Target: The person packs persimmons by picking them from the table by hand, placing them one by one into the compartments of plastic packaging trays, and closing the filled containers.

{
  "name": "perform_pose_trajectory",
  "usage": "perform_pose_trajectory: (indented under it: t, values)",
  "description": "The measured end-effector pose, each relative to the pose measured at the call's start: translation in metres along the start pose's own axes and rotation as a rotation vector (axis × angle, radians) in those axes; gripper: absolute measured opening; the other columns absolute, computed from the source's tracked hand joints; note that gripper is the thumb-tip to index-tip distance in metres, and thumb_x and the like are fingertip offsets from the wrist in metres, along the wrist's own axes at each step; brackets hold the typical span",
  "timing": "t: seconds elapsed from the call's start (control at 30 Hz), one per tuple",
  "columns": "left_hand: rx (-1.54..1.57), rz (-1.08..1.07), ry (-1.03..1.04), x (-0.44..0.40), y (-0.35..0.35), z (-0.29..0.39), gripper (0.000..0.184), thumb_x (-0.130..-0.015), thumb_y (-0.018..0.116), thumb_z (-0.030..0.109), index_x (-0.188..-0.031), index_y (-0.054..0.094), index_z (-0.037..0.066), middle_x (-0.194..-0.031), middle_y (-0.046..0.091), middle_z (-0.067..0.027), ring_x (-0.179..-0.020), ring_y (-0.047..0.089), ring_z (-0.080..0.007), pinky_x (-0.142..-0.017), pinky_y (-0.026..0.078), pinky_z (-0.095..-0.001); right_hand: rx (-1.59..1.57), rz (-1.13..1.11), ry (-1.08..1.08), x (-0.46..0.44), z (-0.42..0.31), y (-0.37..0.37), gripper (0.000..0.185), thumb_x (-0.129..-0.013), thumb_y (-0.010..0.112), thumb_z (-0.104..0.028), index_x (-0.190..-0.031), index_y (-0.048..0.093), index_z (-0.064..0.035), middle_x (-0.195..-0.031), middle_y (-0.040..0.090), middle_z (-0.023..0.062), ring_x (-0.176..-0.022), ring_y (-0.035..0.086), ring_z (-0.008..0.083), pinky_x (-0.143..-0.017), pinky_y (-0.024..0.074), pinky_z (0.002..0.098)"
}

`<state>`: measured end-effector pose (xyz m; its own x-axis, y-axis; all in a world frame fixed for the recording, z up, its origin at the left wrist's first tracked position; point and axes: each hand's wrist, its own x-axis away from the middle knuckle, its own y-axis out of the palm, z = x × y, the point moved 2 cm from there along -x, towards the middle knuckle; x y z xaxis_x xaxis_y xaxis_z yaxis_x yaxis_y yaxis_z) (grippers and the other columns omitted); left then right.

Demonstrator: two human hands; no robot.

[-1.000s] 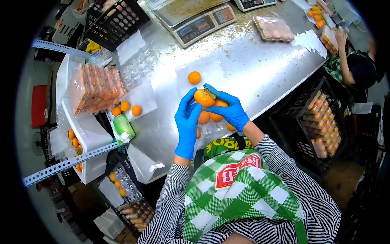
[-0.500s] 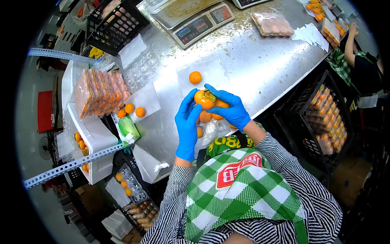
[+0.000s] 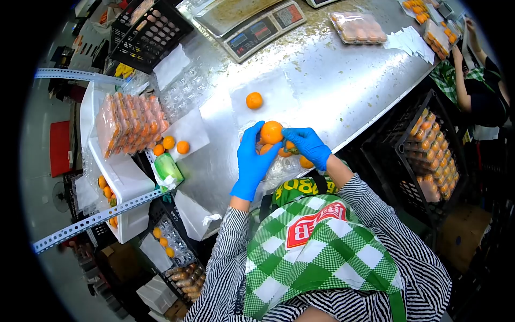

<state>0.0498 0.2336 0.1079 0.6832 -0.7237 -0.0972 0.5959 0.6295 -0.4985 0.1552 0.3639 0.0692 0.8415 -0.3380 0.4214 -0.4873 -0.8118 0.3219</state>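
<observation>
Cupping fruit (image 3: 271, 132) in left hand (image 3: 252, 163), partly closed around its left side, above counter (image 3: 214, 150). Holding right hand (image 3: 308, 147) opposite, angled in, bunched nearly closed at fruit's right edge; can't tell if gripping.

red apron label (image 3: 316, 224) shows a "b"; other letters unclear.

Packing room; scale (image 3: 264, 32) and fruit packs (image 3: 131, 123) show it.

Scale (image 3: 264, 33): far side of the table (image 3: 332, 96)
Fan (image 3: 60, 197): far left, below a red panel (image 3: 59, 148)
Green pack (image 3: 168, 170): beside the perforated rail (image 3: 96, 219)
Co-worker (image 3: 485, 107): far right, in a checked apron (image 3: 444, 78)
</observation>
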Motion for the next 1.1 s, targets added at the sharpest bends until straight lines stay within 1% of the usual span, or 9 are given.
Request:
perform_pose_trajectory:
  t: [0.17, 0.27, 0.47, 0.6, 0.67, 0.87, 0.97, 1.07, 1.1]
  values:
    - [0.073, 0.055, -0.252, -0.010, 0.022, -0.029, 0.054, -0.072, 0.079, 0.018, -0.118, 0.055, 0.001, -0.109, 0.061, -0.0119, -0.093, 0.061, -0.0200, -0.083, 0.049, -0.0319, -0.043, 0.175, -0.031, 0.004, -0.005, -0.035, 0.039, -0.095, 0.049, -0.036, -0.108, 0.066, -0.0035, -0.089, 0.064, 0.0048, -0.082, 0.059, 0.0121, -0.079, 0.0487, 0.0249]
    - [-0.049, 0.042, -0.195, -0.014, 0.034, -0.052, 0.053, -0.071, 0.079, 0.022, -0.115, 0.058, 0.002, -0.105, 0.061, -0.0123, -0.090, 0.061, -0.0220, -0.080, 0.051, -0.0319, -0.155, 0.231, -0.056, 0.010, -0.009, -0.048, 0.034, -0.095, 0.052, -0.033, -0.103, 0.069, -0.0042, -0.091, 0.064, 0.0058, -0.084, 0.059, 0.0124, -0.075, 0.0499, 0.0236]
    - [-0.589, -0.186, -0.062, -0.025, 0.043, -0.045, 0.057, -0.069, 0.073, 0.038, -0.118, 0.061, 0.011, -0.108, 0.052, -0.0114, -0.103, 0.049, -0.0272, -0.088, 0.031, -0.0443, -0.155, 0.277, -0.065, 0.015, -0.004, -0.055, 0.036, -0.095, 0.050, -0.036, -0.104, 0.068, -0.0057, -0.093, 0.064, 0.0049, -0.086, 0.059, 0.0119, -0.076, 0.0492, 0.0237]
    - [-0.741, -0.260, -0.016, -0.034, 0.046, -0.044, 0.056, -0.069, 0.074, 0.037, -0.119, 0.062, 0.015, -0.113, 0.051, -0.0113, -0.106, 0.047, -0.0286, -0.089, 0.031, -0.0463, -0.167, 0.227, -0.006, 0.015, 0.000, -0.060, 0.045, -0.098, 0.041, -0.040, -0.115, 0.062, -0.0044, -0.104, 0.063, 0.0060, -0.092, 0.057, 0.0128, -0.084, 0.0455, 0.0254]
    - [-0.805, -0.238, 0.067, -0.036, 0.046, -0.050, 0.057, -0.068, 0.075, 0.039, -0.119, 0.062, 0.017, -0.113, 0.052, -0.0103, -0.105, 0.047, -0.0290, -0.087, 0.033, -0.0455, -0.370, 0.157, -0.072, 0.007, 0.007, -0.061, 0.049, -0.098, 0.038, -0.043, -0.121, 0.057, -0.0039, -0.108, 0.061, 0.0078, -0.096, 0.056, 0.0149, -0.085, 0.0451, 0.0277]
    - [-0.889, -0.352, 0.142, -0.045, 0.046, -0.045, 0.054, -0.068, 0.074, 0.038, -0.116, 0.063, 0.016, -0.115, 0.054, -0.0133, -0.106, 0.050, -0.0304, -0.088, 0.036, -0.0448, -0.616, 0.009, -0.111, 0.002, 0.014, -0.064, 0.059, -0.098, 0.033, -0.049, -0.132, 0.046, -0.0019, -0.120, 0.054, 0.0149, -0.104, 0.053, 0.0217, -0.088, 0.0451, 0.0344]
    - [-0.929, -0.480, 0.035, -0.056, 0.042, -0.022, 0.048, -0.070, 0.074, 0.037, -0.112, 0.065, 0.015, -0.109, 0.058, -0.0138, -0.101, 0.053, -0.0302, -0.086, 0.039, -0.0416, -0.662, 0.009, -0.127, -0.001, 0.018, -0.064, 0.058, -0.098, 0.034, -0.047, -0.132, 0.045, -0.0012, -0.124, 0.051, 0.0175, -0.106, 0.052, 0.0238, -0.089, 0.0451, 0.0356]
    - [-0.709, -0.447, 0.013, -0.060, 0.025, -0.036, 0.042, -0.074, 0.072, 0.033, -0.109, 0.066, 0.010, -0.105, 0.061, -0.0146, -0.098, 0.057, -0.0299, -0.086, 0.044, -0.0402, -0.670, 0.015, -0.163, -0.003, 0.020, -0.063, 0.055, -0.098, 0.036, -0.042, -0.133, 0.044, -0.0008, -0.126, 0.049, 0.0189, -0.110, 0.051, 0.0261, -0.092, 0.0451, 0.0366]
    - [-0.546, -0.321, -0.030, -0.061, 0.017, -0.047, 0.040, -0.075, 0.071, 0.031, -0.108, 0.065, 0.009, -0.106, 0.061, -0.0141, -0.099, 0.057, -0.0289, -0.087, 0.044, -0.0399, -0.666, 0.025, -0.181, -0.003, 0.020, -0.063, 0.053, -0.099, 0.037, -0.040, -0.134, 0.043, -0.0007, -0.127, 0.049, 0.0192, -0.111, 0.051, 0.0269, -0.092, 0.0451, 0.0369]
